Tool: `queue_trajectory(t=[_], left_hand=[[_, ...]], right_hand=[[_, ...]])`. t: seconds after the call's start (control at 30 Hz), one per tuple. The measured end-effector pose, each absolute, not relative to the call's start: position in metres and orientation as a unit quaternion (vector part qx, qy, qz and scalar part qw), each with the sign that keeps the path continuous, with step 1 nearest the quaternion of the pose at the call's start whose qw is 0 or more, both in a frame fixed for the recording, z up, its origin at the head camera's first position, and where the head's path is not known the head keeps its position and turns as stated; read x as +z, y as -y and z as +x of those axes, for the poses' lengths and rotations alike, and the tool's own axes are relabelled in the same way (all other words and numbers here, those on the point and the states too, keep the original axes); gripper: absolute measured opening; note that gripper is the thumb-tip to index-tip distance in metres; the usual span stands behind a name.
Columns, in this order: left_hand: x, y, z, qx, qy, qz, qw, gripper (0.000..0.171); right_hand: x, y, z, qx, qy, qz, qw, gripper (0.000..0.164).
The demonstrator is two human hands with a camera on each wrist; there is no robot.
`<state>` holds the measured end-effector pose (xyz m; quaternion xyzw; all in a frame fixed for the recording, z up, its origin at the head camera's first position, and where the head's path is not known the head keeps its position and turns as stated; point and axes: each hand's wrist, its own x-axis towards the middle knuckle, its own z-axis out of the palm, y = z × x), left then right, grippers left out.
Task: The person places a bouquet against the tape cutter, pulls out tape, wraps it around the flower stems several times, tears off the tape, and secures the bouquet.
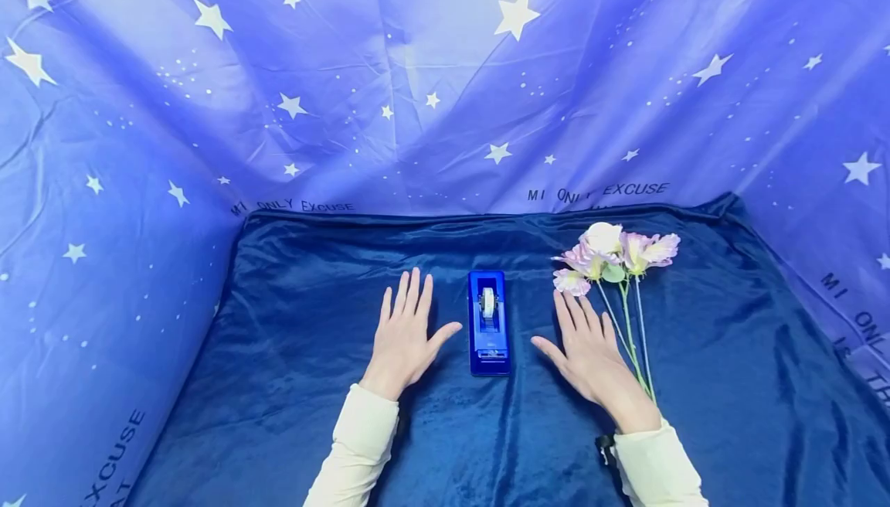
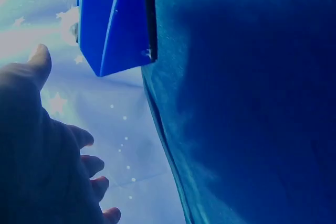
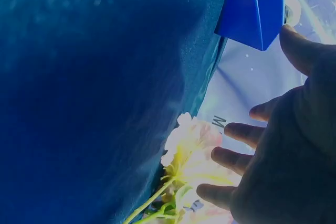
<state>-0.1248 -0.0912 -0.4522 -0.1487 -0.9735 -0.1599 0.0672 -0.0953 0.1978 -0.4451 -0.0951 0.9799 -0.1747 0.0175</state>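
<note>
A blue tape dispenser (image 1: 490, 341) with a small roll of tape (image 1: 489, 303) stands upright on the dark blue cloth, between the two hands. To its left, my left hand (image 1: 405, 337) is spread palm down with straight fingers, the thumb pointing at the dispenser. My right hand (image 1: 587, 348) is likewise spread on the other side and holds nothing. Its fingertips come near the pink and white flowers (image 1: 591, 256), whose stems (image 1: 631, 329) run down beside that hand. Both wrist views show a side of the dispenser (image 2: 115, 30) close to the thumb.
Dark blue velvety cloth (image 1: 278, 430) covers the table, with folds along its back edge. A purple-blue curtain (image 1: 389, 66) printed with white stars and lettering rises at the back and on both sides.
</note>
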Motion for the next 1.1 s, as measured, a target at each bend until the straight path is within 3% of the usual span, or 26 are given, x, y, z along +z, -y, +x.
queue_trajectory(t=[0.63,1.1], left_hand=[[-0.434,0.063,-0.137,-0.163,0.963,-0.212,0.042,0.083],[-0.423,0.032,-0.142,-0.15,0.948,-0.274,0.065,0.075]], right_hand=[[-0.448,-0.211,-0.08,-0.197,-0.977,-0.084,-0.017,0.083],[-0.447,-0.221,-0.073,-0.179,-0.982,-0.053,-0.038,0.082]])
